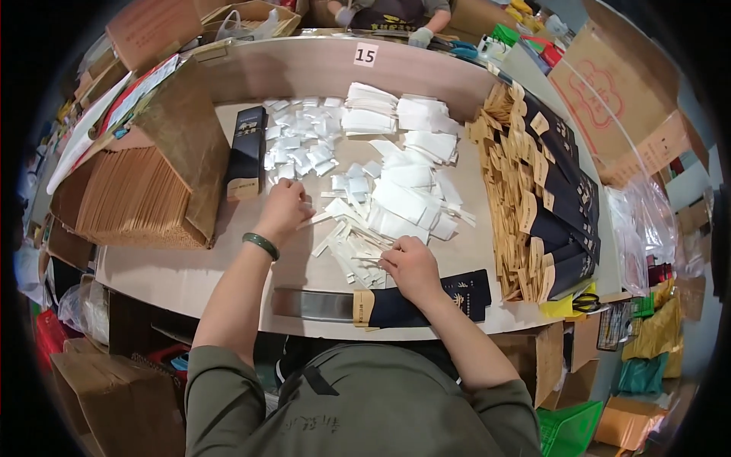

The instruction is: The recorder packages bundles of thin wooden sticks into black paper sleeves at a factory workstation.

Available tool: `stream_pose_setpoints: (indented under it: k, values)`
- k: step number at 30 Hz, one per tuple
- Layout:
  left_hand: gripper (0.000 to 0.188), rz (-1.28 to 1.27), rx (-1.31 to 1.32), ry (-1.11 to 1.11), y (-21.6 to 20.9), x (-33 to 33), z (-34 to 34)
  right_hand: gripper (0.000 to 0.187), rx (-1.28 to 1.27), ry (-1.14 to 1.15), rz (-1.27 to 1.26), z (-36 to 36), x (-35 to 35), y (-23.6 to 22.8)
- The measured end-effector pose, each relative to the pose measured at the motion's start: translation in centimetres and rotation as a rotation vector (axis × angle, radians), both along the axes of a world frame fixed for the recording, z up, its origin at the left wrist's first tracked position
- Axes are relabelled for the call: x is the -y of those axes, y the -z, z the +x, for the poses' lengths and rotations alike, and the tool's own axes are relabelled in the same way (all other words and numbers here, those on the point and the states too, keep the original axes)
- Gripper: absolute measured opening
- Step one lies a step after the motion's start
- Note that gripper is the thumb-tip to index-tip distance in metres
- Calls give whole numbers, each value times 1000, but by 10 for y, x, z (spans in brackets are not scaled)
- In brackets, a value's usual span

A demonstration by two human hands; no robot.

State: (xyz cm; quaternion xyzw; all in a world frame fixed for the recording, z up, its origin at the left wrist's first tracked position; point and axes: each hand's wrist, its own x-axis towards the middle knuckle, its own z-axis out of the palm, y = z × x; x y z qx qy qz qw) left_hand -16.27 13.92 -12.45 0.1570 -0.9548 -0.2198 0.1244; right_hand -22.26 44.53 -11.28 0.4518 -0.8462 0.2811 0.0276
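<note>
My left hand (286, 209), fingers curled, is at the near edge of a pile of small square white packets (293, 137); what its fingertips hold, if anything, is hidden. My right hand (413, 266) pinches a thin white strip at the right side of a loose heap of thin white strips (346, 247). Beyond that heap lie flat white paper packets (407, 186), piled loosely. Dark-blue and kraft paper sleeves (407, 305) lie below my right hand, partly over a flat metal plate (320, 305) along the table's near edge.
A cardboard box (186, 129) of brown paper pieces stands at left, beside a dark upright packet (247, 148). Stacked white packets (370, 107) line the back. Many filled sleeves (525, 206) overlap at right, with black scissors (586, 302) nearby. Across the partition is another person's gloved hand (420, 37).
</note>
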Motion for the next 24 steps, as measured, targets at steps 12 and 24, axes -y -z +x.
stream_pose_setpoints:
  k: [12,24]
  values:
    - [14,524,-110,21,-13,-96,119,14,-36,-9,241,-74,-17,7]
    - [25,-169,-523,-203,-63,-22,149,19,315,-102,23,38,32,-33]
